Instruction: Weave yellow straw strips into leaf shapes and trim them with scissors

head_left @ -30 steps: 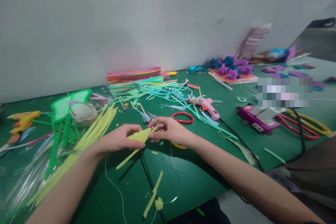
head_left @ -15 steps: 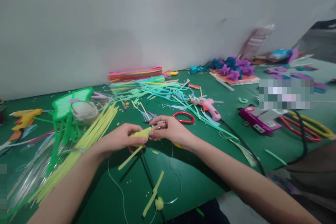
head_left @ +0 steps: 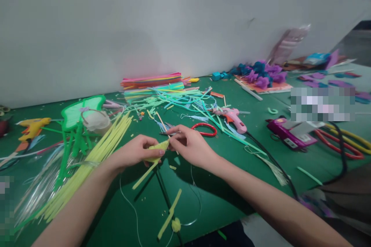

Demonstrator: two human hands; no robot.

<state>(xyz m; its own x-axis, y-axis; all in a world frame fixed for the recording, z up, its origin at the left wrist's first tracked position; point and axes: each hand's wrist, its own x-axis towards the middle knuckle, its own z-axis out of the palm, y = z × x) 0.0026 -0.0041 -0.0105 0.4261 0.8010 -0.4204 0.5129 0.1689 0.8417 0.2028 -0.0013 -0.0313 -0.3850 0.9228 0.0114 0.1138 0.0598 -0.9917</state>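
My left hand point(head_left: 139, 152) grips a folded piece of fuzzy yellow pipe cleaner point(head_left: 159, 149) between thumb and fingers, with one loose end slanting down to the left. At the piece's right tip, the fingers of my right hand point(head_left: 189, 144) are pinched together; whatever lies between them is hidden. A thin wooden stick point(head_left: 161, 121) shows just beyond these fingertips. Red-handled scissors point(head_left: 207, 124) lie behind my right hand, their blades partly covered. Below my hands are a cut yellow pipe-cleaner strip point(head_left: 171, 213) and a small yellow fuzzy ball point(head_left: 176, 224) by a thin clear thread point(head_left: 131, 204).
A bundle of yellow pipe cleaners point(head_left: 111, 139) and a green winged frame point(head_left: 82, 114) stand left, near a yellow glue gun point(head_left: 34, 127). A pink glue gun point(head_left: 236, 119) with a black cord lies right. Coloured stems point(head_left: 150, 81) and purple flowers point(head_left: 262, 81) are at the back.
The view has shifted slightly, so the tabletop things appear a little farther right. My right fingers have turned slightly at the yellow piece's tip; my left hand keeps its grip.
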